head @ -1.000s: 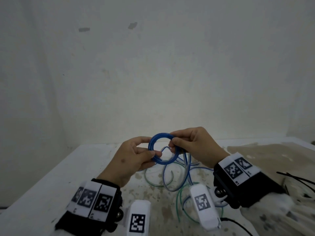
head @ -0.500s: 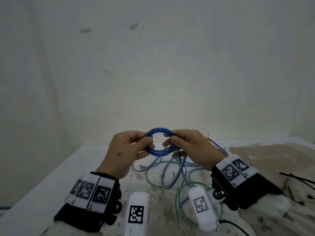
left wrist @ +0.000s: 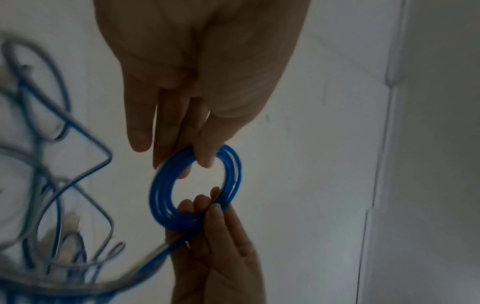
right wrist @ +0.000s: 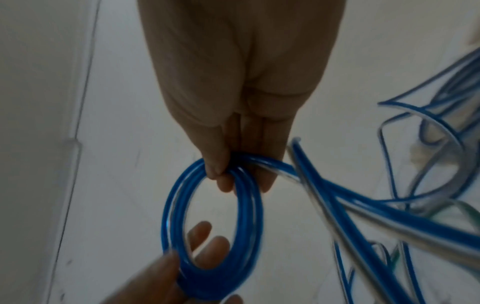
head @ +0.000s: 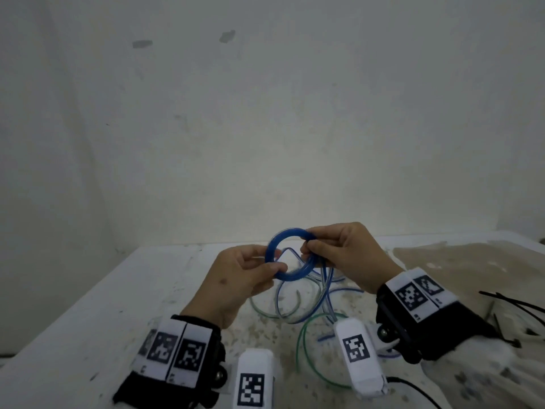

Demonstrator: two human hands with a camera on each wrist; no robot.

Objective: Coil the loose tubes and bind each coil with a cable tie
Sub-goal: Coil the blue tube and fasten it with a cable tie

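Tubes, loose (head: 309,302): blue, clear and green strands tangled on the stained middle of the worktop, trailing toward its near edge; several blurred in both wrist views.
Worktop (head: 88,314): white, scuffed, butted against a pale wall at its far edge; brownish sheet (head: 460,261) spread over the far right corner.
Right hand (head: 351,255): raised above the worktop's middle, thumb and fingers (right wrist: 215,162) pinching the upper right of the coil, where the free run of blue tube leaves the ring and drops to the tangle.
Left hand (head: 236,278): raised beside the right, thumb and fingers (left wrist: 205,152) pinching the lower left of the same coil; little finger straight and clear of it.
Coil (head: 290,253): several turns of blue tube wound into a tight ring, held in the air between both hands above the worktop's middle, roughly upright; unbound.
Cable ties (head: 513,304): thin black strips lying near the right edge of the worktop, well apart from the coil; count unclear.
Wrist straps (head: 413,293): black bands bearing white tags with black square patterns, one set per wrist.
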